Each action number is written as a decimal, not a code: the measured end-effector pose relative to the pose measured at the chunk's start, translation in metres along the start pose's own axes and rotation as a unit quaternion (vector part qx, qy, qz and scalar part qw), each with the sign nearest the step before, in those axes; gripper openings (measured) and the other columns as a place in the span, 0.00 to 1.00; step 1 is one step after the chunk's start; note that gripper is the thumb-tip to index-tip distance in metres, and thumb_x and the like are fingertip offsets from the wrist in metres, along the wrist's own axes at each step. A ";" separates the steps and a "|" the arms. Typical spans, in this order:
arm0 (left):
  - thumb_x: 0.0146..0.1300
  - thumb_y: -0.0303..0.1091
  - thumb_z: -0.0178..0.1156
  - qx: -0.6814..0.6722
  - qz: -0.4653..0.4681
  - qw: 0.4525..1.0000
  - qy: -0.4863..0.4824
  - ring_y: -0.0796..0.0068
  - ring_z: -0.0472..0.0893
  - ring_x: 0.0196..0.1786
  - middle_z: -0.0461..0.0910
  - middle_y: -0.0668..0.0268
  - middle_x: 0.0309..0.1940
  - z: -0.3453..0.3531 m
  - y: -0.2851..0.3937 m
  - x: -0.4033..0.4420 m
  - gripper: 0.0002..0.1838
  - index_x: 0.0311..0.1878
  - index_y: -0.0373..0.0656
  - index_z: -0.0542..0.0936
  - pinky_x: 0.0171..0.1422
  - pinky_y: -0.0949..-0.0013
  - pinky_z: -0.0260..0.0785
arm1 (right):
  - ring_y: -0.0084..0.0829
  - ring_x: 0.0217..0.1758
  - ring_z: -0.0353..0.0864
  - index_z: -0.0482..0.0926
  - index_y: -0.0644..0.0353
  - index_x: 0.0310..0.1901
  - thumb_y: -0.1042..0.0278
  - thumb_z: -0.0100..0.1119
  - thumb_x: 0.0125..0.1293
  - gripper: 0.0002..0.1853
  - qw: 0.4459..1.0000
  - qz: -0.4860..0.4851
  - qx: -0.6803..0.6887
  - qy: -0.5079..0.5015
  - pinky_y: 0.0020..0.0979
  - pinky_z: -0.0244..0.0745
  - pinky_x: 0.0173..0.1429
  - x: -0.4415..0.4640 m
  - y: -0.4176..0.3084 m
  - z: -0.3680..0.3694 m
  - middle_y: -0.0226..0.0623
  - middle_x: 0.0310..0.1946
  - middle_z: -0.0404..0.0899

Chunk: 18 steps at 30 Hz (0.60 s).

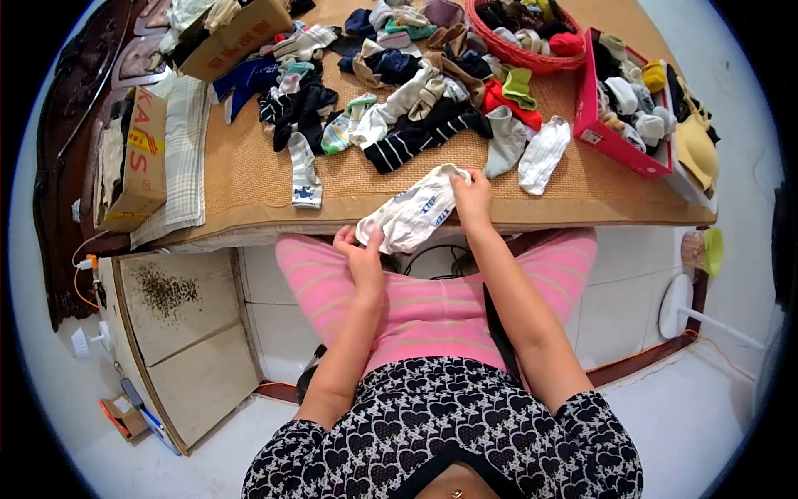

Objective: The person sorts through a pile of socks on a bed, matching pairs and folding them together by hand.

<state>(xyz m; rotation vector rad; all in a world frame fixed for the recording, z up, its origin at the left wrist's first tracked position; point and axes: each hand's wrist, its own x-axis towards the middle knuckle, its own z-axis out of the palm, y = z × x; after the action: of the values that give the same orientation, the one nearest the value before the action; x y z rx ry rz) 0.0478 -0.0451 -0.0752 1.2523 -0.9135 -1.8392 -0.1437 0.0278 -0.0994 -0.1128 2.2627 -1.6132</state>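
Note:
A white sock with blue lettering is stretched between my two hands, over the near edge of the mat-covered bed. My left hand pinches its lower left end, and my right hand grips the upper right end. Just beyond lies a loose pile of socks: a black one with white stripes, a white one with a blue pattern, a grey-white one and a ribbed white one. A lime green sock rests on red cloth.
A pink box of socks stands at the right, beside a beige bra. Behind the pile is a red basket. Cardboard boxes holding clothing sit at the left, near a low cabinet. A white fan-like stand is at the lower right.

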 end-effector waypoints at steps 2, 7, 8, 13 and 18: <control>0.54 0.34 0.68 0.363 0.255 0.896 0.002 0.56 0.67 0.58 0.63 0.53 0.54 -0.005 -0.010 -0.005 0.34 0.59 0.40 0.60 0.63 0.56 0.61 | 0.46 0.38 0.79 0.76 0.66 0.40 0.60 0.62 0.56 0.17 0.999 0.027 0.023 0.003 0.39 0.71 0.44 0.005 0.010 0.004 0.49 0.34 0.80; 0.43 0.39 0.73 0.629 0.306 0.712 -0.066 0.54 0.64 0.55 0.65 0.55 0.49 0.025 0.012 -0.024 0.27 0.47 0.44 0.73 0.60 0.57 0.57 | 0.48 0.42 0.80 0.77 0.65 0.43 0.58 0.63 0.56 0.19 0.999 0.024 -0.014 0.038 0.40 0.72 0.46 0.006 0.013 0.010 0.51 0.38 0.81; 0.43 0.39 0.73 0.629 0.307 0.711 -0.066 0.54 0.64 0.55 0.65 0.55 0.49 0.024 0.007 -0.019 0.27 0.47 0.44 0.73 0.60 0.57 0.57 | 0.48 0.42 0.80 0.77 0.65 0.43 0.58 0.63 0.56 0.19 0.999 0.023 -0.013 0.038 0.40 0.72 0.46 0.006 0.011 0.010 0.51 0.38 0.81; 0.49 0.36 0.70 0.584 0.269 0.760 -0.097 0.66 0.73 0.42 0.74 0.60 0.37 0.011 0.006 0.001 0.17 0.38 0.40 0.75 0.48 0.64 0.66 | 0.46 0.39 0.80 0.78 0.64 0.39 0.57 0.65 0.54 0.19 0.999 0.026 -0.037 0.021 0.40 0.72 0.44 0.004 0.004 0.004 0.48 0.35 0.81; 0.54 0.36 0.65 0.463 0.174 0.866 -0.076 0.60 0.80 0.32 0.80 0.55 0.29 -0.003 0.018 0.012 0.14 0.37 0.38 0.74 0.38 0.62 0.70 | 0.41 0.31 0.79 0.77 0.62 0.34 0.58 0.68 0.52 0.16 0.999 0.019 -0.034 -0.003 0.38 0.72 0.38 -0.006 -0.011 0.002 0.43 0.29 0.81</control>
<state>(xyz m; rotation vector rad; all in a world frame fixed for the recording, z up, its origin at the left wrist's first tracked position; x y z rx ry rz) 0.0507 -0.0651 -0.0660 1.3290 -2.1123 -1.2077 -0.1387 0.0240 -0.0879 -0.0894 2.3015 -1.5161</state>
